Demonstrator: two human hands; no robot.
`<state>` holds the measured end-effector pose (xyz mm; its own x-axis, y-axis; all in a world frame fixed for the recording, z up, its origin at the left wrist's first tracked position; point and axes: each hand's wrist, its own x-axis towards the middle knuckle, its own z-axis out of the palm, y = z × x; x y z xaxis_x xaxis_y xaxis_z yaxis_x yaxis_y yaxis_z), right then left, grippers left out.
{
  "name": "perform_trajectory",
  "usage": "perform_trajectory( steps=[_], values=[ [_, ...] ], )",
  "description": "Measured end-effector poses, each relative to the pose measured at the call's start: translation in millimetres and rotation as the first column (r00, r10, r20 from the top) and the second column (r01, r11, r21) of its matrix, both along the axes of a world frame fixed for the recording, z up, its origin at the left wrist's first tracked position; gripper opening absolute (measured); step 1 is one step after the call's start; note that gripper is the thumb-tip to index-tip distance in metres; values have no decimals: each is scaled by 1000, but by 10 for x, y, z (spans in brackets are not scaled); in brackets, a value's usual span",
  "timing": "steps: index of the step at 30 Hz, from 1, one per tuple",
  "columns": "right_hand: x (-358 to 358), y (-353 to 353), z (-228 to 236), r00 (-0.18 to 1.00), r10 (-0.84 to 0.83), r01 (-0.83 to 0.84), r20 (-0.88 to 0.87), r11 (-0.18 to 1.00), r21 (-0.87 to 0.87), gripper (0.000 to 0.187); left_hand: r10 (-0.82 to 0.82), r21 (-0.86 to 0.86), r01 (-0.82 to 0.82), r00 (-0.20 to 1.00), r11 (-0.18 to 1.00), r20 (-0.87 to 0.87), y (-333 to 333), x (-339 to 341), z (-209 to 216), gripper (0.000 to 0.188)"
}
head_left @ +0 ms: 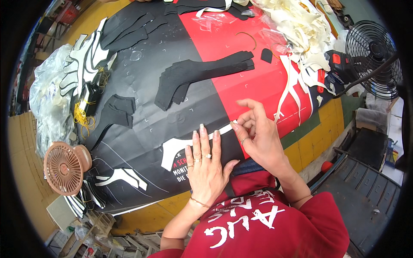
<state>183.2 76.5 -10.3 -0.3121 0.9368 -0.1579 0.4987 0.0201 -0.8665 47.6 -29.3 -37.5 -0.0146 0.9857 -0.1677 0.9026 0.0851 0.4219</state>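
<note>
A white cut piece (172,150), broad at its left end and narrowing to a strip on the right, lies on the black-and-red table cover (193,116) in front of me. My left hand (205,165) rests flat across its middle, fingers stretched out, hiding part of it. At the strip's right tip, my right hand (260,139) pinches the end between thumb and forefinger, the other fingers curled loosely. Beyond my hands lies a stack of black cut pieces (185,77) of similar outline.
More black pieces (115,112) and white pieces (122,178) lie to the left, near a small pink fan (64,168). White scraps (297,26) heap up at the far right beside a black fan (374,53). A clear plastic bag (51,94) bulges at the left edge.
</note>
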Motion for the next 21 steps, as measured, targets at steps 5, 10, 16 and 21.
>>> perform_trajectory(
  steps=[5, 10, 16, 21],
  values=[
    [9, -92, -138, 999, 19, -14, -29, 982, 187, 51, 1, -11, -1, 1000, 1000, -3, 3, 11, 13, 87],
    [-26, -163, -250, 998, -41, 51, -39, 940, 337, 53, 11, -9, -11, 1000, 1000, 6, 5, 13, 21, 87],
    [-9, -169, -256, 974, -109, 149, -200, 968, 201, 40, 8, -2, -8, 1000, 1000, 4, 6, 17, 25, 88],
    [-3, -200, -300, 963, -40, 132, -266, 931, 341, 27, 12, -7, -12, 1000, 1000, 10, 10, 31, 29, 85]
  ],
)
